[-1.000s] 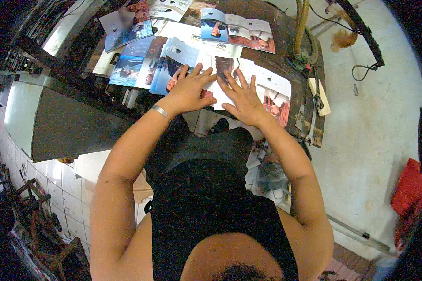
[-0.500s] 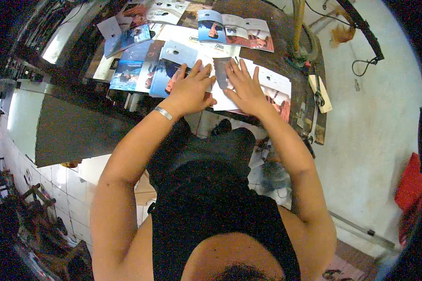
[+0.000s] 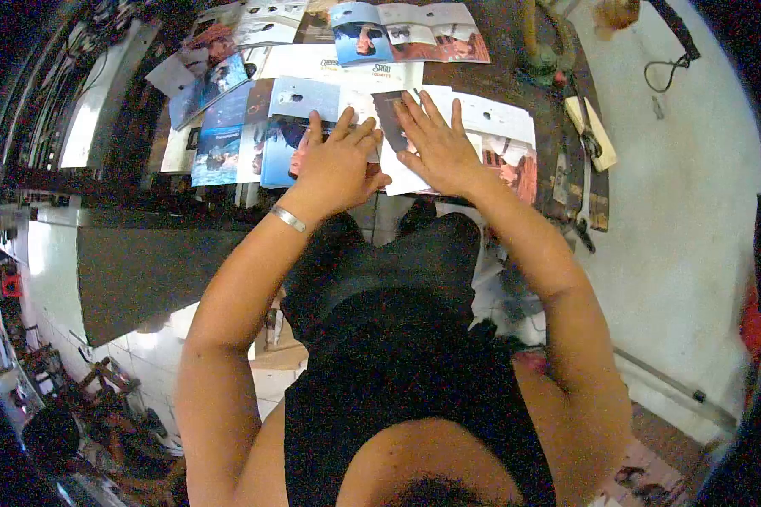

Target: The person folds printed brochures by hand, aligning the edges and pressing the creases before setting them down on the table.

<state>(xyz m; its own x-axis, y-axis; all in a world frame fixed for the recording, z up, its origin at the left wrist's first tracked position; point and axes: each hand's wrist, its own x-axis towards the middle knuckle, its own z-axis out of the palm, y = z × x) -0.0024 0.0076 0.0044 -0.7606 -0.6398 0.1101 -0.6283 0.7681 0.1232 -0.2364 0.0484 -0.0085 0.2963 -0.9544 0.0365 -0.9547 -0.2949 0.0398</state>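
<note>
Paper printed in colour, a folded sheet (image 3: 388, 127) with a dark panel at its middle and a white lower edge, lies flat at the near edge of the workbench (image 3: 516, 80), directly in front of the person. Both hands press down on it, palms down. The left hand (image 3: 338, 165) rests on its left part with the fingers stretched out and held close together, grasping nothing. The right hand (image 3: 435, 150) lies on its right part with the fingers fanned apart and flat, also closed around nothing. The dark panel shows in the gap between the two hands. A metal bracelet (image 3: 287, 218) circles the left wrist. Just left of the left hand, blue printed sheets (image 3: 220, 144) overlap one another in a row. Just right of the right hand lies a white sheet with an orange picture (image 3: 509, 148). Farther back on the bench, an unfolded sheet (image 3: 406, 32) lies open with more prints around it. At the bench's right end a pair of pliers lies on a wooden block (image 3: 599, 133), and beyond that is pale floor (image 3: 676, 211). The person wears a black sleeveless top (image 3: 397, 380).
</note>
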